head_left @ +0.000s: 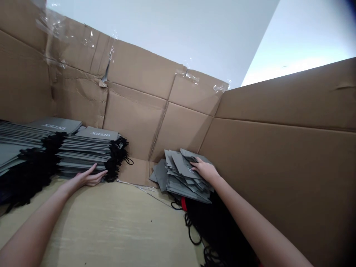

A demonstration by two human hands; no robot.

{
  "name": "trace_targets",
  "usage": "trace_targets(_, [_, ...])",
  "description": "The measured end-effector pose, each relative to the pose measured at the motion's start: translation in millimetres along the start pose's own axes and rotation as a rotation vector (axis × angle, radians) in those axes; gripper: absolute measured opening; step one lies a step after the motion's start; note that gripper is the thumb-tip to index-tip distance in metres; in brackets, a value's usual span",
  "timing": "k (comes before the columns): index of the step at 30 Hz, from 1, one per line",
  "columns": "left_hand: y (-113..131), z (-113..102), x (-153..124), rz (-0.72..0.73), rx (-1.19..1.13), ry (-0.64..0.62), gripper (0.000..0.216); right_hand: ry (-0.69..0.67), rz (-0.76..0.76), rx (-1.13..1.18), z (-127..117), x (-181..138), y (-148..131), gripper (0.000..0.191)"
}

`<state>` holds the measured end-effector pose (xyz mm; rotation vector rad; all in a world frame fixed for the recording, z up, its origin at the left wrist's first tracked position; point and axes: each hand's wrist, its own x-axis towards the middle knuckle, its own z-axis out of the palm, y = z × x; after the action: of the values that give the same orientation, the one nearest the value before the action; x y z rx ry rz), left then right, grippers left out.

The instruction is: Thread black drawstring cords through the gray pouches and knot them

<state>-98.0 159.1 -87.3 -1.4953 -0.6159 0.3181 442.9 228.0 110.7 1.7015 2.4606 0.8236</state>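
Grey, card-like sheets made up the pile point(189, 187), which sat askew on the right of the table, against the cardboard point(136, 118). Each sheet looked light and fairly stiff, but the pile was loose and fanned, so its layers would probably slip over one another. The best hold seemed to be along both edges at once, clear of corners that might bend. The right hand point(206, 171) lay on top with fingers partly bent; whether it had pinched any sheet, I could not tell. Below the pile spread a black mass point(222, 226), with loose cords that could snag, and a bit of red point(184, 204).

Further left stood a neater stack point(86, 146), its black tassels point(112, 163) bunched at one side. The left hand point(88, 178) was at its lower front, fingers extended and slightly parted, gripping nothing visible. Another stack point(20, 135) rose beyond, on the same table point(119, 226).
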Motion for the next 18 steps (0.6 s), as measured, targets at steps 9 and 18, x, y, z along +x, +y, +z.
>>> trace_targets(9, [6,-1,2,-0.084,-0.014,0.055,0.055,0.014,0.049,-0.021,0,-7,-6,0.03])
trace_targets(18, [4,-1,5,-0.167,-0.194,0.213,0.059,0.061,0.149,-0.001,-1,-6,-7,0.027])
